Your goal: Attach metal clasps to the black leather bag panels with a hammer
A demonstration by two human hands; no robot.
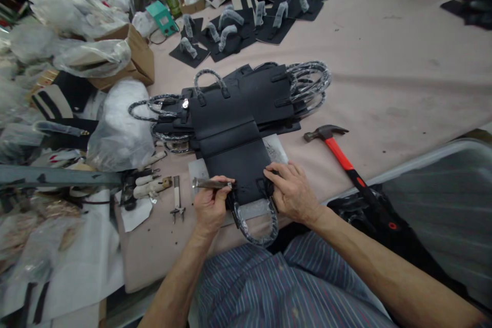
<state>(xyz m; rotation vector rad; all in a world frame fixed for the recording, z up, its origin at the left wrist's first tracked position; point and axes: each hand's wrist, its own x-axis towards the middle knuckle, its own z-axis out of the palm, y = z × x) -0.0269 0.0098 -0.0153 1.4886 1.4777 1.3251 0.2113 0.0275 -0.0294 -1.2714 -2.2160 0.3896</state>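
Observation:
My left hand (211, 206) grips a metal punch (211, 183) that lies tilted almost flat above the near left edge of a black bag panel (234, 161). The fingers of my right hand (290, 189) are bent at the panel's near right edge, pinching it by a handle tab; the fingertips are partly hidden. Between my hands, a plastic-wrapped bag handle (255, 238) loops towards my body. A pale slab (274, 148) lies under the panel. Beyond it are stacked black bag panels (274, 97) with wrapped handles.
A claw hammer (338, 151) with a red and black handle lies to the right, over the table edge. Small metal tools (177, 200) lie at left, near a plastic bag (121, 123) and a cardboard box (140, 56). More handled panels (238, 36) spread across the table's far side.

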